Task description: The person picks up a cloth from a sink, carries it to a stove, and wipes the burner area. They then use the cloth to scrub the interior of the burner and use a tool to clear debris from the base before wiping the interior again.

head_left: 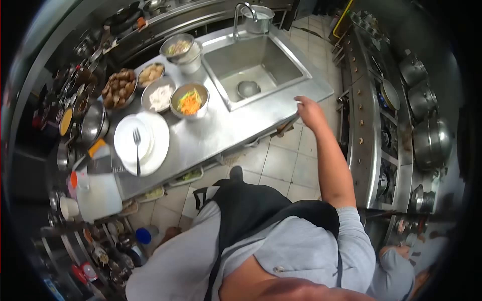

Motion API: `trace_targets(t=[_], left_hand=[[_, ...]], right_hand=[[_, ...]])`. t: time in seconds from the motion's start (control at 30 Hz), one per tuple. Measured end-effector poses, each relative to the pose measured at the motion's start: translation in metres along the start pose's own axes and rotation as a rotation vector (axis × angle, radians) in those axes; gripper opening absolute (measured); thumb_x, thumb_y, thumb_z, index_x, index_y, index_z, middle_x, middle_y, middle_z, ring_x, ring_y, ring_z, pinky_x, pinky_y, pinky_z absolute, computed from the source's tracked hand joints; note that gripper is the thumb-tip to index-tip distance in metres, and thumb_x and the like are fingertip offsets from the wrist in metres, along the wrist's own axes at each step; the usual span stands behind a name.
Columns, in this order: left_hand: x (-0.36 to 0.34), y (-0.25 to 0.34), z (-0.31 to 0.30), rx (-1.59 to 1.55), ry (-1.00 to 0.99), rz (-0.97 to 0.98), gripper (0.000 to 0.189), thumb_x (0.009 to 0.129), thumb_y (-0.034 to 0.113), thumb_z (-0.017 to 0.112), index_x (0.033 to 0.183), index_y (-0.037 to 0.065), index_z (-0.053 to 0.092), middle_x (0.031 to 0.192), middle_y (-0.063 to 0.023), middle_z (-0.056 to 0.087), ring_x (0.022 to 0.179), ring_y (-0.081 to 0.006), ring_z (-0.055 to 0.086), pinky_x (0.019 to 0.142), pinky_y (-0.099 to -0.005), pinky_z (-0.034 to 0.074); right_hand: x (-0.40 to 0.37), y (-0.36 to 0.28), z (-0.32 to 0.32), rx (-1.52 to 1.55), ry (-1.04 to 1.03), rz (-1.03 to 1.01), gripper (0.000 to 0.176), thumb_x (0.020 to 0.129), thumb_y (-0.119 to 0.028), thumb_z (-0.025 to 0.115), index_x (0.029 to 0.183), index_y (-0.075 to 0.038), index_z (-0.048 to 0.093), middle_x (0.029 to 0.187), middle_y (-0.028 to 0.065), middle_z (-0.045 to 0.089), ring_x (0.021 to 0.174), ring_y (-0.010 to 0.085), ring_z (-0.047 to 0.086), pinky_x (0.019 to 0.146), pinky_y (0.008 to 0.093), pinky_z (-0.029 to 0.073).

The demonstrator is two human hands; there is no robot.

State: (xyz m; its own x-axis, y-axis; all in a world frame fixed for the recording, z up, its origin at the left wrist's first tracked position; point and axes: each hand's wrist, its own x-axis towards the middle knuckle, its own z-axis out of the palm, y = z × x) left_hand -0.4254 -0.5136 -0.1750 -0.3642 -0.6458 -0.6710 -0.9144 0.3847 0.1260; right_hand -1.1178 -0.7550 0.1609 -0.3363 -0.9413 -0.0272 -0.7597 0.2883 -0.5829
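Note:
My right hand [311, 114] is at the front edge of the steel counter [221, 120], near the sink's corner. Its fingertips reach the rim and nothing shows in its grasp. Low beside my body, mostly behind the grey sleeve, is my left hand [172, 233]; its fingers are hidden. Left of the sink [271, 65] stands a metal bowl of shredded vegetables [190, 103]. Beside it are a bowl of pale pieces [160, 97], a bowl of peeled chunks [150, 74] and a bowl of brown, mushroom-like pieces [119, 88]. A fork [137, 148] lies on stacked white plates [159, 135].
A faucet [236, 25] and metal pot [258, 22] stand behind the sink. Along the right runs a stove [369, 110] with large pots [432, 143]. A white cutting board [100, 195] is at left. Another person's arm [394, 266] shows at lower right.

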Motion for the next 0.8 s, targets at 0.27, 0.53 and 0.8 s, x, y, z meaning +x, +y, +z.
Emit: trace_targets(t=[0.27,0.53,0.8], left_hand=[[0.113,0.102,-0.111,-0.041,0.072,0.014,0.013,0.08,0.017,0.051,0.088,0.009,0.059,0.076,-0.009,0.062,0.063,-0.0214,0.061,0.061,-0.0358,0.05],[0.067,0.303,-0.233,-0.574,0.045,-0.786,0.009,0.079,0.016,0.052,0.078,0.008,0.056,0.062,-0.006,0.057,0.057,-0.0175,0.06,0.047,-0.0305,0.049],[0.033,0.464,-0.16,-0.434,-0.123,-0.589,0.017,0.074,0.025,0.051,0.076,0.009,0.055,0.071,-0.0145,0.06,0.071,-0.0317,0.061,0.061,-0.043,0.048]], right_hand=[[0.24,0.024,-0.025,-0.163,0.216,-0.235,0.03,0.08,-0.011,0.043,0.106,-0.007,0.057,0.105,0.0187,0.057,0.097,0.0348,0.054,0.083,0.0408,0.044],[0.561,-0.005,-0.001,-0.135,0.194,-0.747,0.034,0.078,-0.004,0.04,0.106,-0.005,0.058,0.107,0.0174,0.057,0.099,0.0341,0.054,0.087,0.0401,0.042],[0.578,-0.065,-0.037,-0.839,-0.47,-0.671,0.036,0.073,-0.023,0.057,0.103,-0.004,0.061,0.105,0.0172,0.06,0.096,0.0312,0.058,0.084,0.0379,0.046]])
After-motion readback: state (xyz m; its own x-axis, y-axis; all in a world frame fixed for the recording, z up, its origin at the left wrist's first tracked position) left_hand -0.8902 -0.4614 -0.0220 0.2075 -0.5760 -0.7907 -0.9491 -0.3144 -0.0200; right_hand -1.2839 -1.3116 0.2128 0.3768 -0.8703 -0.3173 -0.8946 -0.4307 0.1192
